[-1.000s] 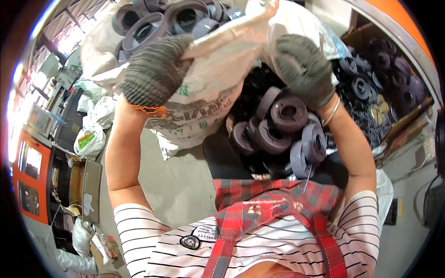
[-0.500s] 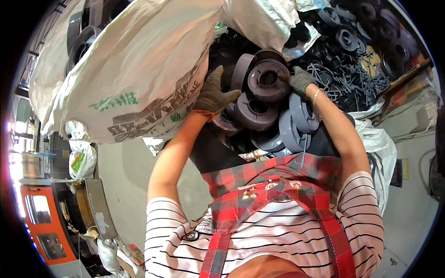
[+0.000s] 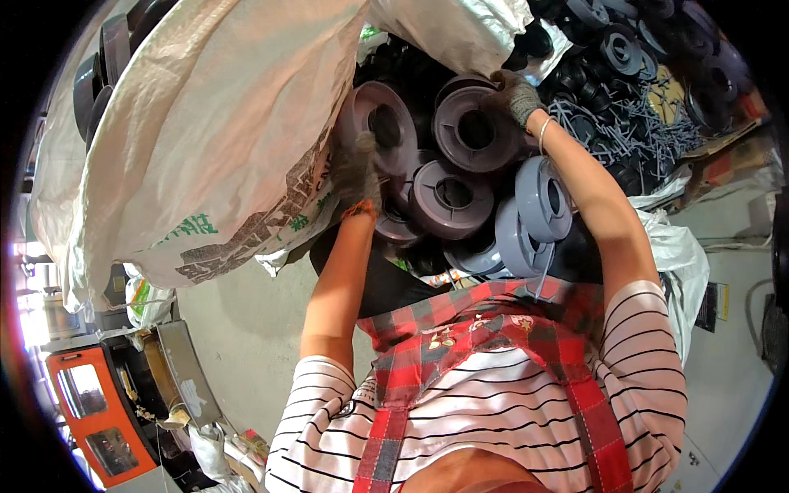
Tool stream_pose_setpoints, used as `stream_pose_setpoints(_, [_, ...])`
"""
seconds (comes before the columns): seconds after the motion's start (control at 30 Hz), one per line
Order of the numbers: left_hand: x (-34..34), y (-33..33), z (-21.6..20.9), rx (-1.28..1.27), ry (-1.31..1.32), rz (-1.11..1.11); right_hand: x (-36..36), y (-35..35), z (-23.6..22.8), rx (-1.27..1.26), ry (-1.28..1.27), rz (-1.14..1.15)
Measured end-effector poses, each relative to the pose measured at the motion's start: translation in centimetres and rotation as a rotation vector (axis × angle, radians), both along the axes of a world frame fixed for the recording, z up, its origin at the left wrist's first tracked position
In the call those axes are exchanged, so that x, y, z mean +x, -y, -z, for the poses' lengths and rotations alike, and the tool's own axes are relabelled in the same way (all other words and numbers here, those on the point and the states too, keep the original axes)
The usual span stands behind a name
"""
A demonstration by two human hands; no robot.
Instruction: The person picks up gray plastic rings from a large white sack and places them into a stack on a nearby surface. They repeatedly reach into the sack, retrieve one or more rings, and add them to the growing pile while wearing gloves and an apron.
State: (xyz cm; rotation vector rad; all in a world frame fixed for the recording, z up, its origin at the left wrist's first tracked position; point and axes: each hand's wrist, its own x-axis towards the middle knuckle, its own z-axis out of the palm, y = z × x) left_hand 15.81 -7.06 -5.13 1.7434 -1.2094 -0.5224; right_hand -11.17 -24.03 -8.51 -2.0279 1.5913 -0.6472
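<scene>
My right hand (image 3: 516,97), in a grey knit glove, has its fingers curled on the upper right rim of a round dark grey plastic part (image 3: 454,146) with a hole in its middle. My left hand (image 3: 355,171), gloved too, is smeared by motion, beside the white sack. It lies over the lower left side of another grey round part (image 3: 355,111), which stands tilted; its grip cannot be made out. Closer to my lap are a dark grey round part (image 3: 429,212) and lighter grey round parts (image 3: 524,205) leaning together.
A big white woven sack (image 3: 222,115) rises at the left, with dark round parts behind it. Heaped at the upper right are black parts and thin grey plastic sticks (image 3: 612,135). An orange-framed machine door (image 3: 103,415) is at the lower left.
The tilted grey part now shows its open face at my left hand. My right hand has shifted up and left along the rim of its part. The view has moved slightly.
</scene>
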Motion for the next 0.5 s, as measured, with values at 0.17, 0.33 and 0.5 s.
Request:
stream_pose_setpoints(0.17, [-1.8,-4.7,0.4,0.029,-0.530,0.142,-0.2,2.7,2.1,0.235,0.087,0.008])
stream_pose_setpoints(0.33, [-5.1,-8.7,5.2,0.236,-1.442,-0.029,-0.3,3.3,1.9,0.386,0.308,-0.147])
stream_pose_setpoints(0.5, [-6.3,-8.4,5.2,0.266,-1.372,-0.098,-0.5,1.6,0.2,0.463,0.375,-0.197])
